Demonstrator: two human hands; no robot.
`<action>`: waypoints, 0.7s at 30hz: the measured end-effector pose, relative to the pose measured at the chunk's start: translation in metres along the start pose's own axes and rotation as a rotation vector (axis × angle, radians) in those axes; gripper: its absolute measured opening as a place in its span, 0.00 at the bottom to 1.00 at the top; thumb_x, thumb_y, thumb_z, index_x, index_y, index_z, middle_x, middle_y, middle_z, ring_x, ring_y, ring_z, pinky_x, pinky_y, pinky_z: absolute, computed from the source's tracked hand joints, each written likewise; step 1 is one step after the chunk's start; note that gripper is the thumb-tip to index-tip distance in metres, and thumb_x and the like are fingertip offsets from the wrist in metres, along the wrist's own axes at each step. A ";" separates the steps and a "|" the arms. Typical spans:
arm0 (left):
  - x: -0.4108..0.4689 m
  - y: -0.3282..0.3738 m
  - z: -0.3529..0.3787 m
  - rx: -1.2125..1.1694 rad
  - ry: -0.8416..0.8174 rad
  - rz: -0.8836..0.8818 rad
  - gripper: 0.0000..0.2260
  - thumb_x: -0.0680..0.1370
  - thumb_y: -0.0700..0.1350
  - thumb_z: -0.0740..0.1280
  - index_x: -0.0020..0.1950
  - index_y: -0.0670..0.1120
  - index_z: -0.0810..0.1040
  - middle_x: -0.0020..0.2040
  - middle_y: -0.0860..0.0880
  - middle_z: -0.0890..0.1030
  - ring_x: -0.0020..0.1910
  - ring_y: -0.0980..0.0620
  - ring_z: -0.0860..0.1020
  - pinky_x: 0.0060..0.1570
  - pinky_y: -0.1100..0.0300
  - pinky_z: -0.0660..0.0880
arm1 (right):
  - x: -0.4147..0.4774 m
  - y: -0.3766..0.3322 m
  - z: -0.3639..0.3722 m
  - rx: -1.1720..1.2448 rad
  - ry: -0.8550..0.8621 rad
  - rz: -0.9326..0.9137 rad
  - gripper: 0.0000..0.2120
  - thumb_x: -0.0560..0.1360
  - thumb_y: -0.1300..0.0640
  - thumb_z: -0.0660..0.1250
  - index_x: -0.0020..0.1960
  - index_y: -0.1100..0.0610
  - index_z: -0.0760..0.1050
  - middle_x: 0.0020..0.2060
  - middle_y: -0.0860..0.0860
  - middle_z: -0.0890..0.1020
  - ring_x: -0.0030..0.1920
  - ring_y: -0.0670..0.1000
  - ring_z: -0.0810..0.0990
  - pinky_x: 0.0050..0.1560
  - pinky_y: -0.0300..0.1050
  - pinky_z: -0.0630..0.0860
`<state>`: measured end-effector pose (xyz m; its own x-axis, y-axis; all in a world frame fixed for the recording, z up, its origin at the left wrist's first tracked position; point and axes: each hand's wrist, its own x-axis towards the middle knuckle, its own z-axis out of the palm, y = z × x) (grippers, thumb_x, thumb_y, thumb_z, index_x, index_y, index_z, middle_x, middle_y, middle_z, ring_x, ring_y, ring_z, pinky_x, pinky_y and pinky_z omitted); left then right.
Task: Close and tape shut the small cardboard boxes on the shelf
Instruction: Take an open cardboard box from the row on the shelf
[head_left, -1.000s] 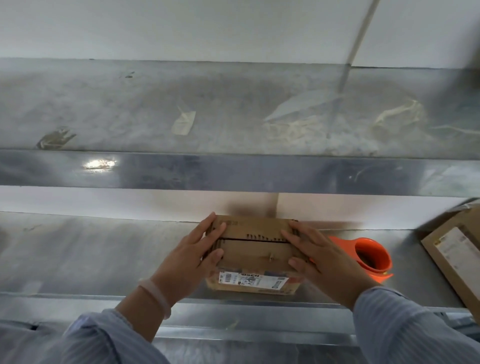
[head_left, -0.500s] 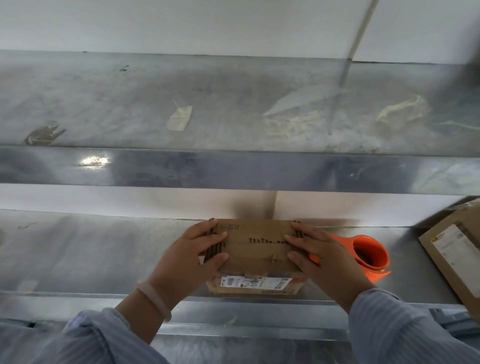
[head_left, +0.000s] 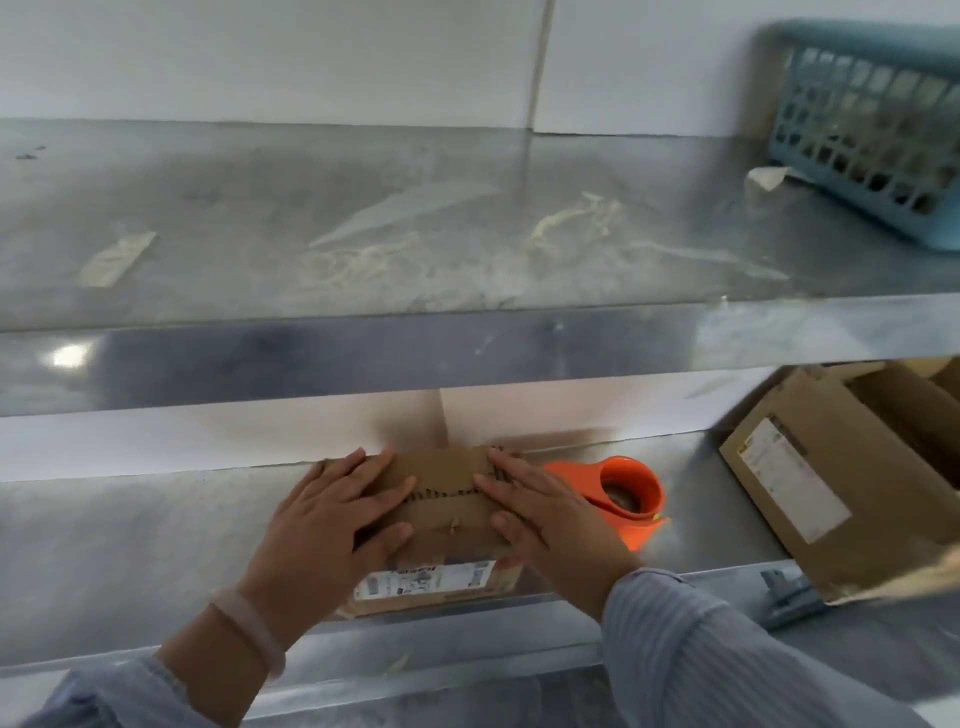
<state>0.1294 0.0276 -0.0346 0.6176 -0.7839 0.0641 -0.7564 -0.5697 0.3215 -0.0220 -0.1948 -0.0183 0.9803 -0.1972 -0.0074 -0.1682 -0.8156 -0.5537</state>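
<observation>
A small cardboard box (head_left: 448, 512) with a white label on its front sits at the front of the lower metal shelf (head_left: 130, 545). Its top flaps are folded down and meet along a dark seam. My left hand (head_left: 337, 519) lies flat on the left half of the lid, fingers straight and spread. My right hand (head_left: 545, 514) presses flat on the right half in the same way. An orange tape dispenser (head_left: 621, 493) stands on the shelf just right of the box, partly behind my right hand.
A bigger open cardboard box (head_left: 831, 478) with a white label lies tilted at the right end of the lower shelf. On the upper shelf (head_left: 363, 234) are tape scraps and a blue plastic basket (head_left: 872, 124) at the far right.
Both hands have stayed flat on the box lid, sliding slightly inward. The view has swung right, bringing the blue basket and more of the bigger box into sight.
</observation>
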 end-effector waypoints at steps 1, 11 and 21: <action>0.000 -0.001 0.000 -0.006 0.005 0.003 0.34 0.71 0.77 0.36 0.71 0.68 0.63 0.76 0.63 0.55 0.77 0.60 0.51 0.76 0.56 0.45 | -0.005 0.005 -0.003 -0.002 0.001 0.001 0.24 0.81 0.47 0.60 0.76 0.41 0.61 0.75 0.33 0.57 0.70 0.35 0.56 0.69 0.28 0.49; 0.001 -0.004 0.005 -0.053 0.071 0.022 0.31 0.74 0.75 0.46 0.69 0.63 0.73 0.74 0.59 0.66 0.75 0.57 0.60 0.75 0.52 0.55 | -0.031 0.108 -0.015 -0.388 -0.044 0.336 0.36 0.77 0.41 0.62 0.78 0.47 0.49 0.67 0.46 0.76 0.65 0.51 0.73 0.74 0.51 0.58; 0.000 -0.003 0.008 -0.057 0.073 0.010 0.30 0.75 0.75 0.47 0.68 0.63 0.72 0.74 0.61 0.64 0.75 0.59 0.58 0.76 0.54 0.53 | -0.018 0.120 -0.020 -0.650 -0.126 0.073 0.42 0.78 0.43 0.62 0.80 0.50 0.38 0.61 0.50 0.80 0.63 0.52 0.77 0.72 0.47 0.61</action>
<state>0.1303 0.0270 -0.0429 0.6256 -0.7683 0.1356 -0.7505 -0.5453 0.3734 -0.0623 -0.2997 -0.0681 0.9619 -0.2316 -0.1452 -0.2240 -0.9723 0.0669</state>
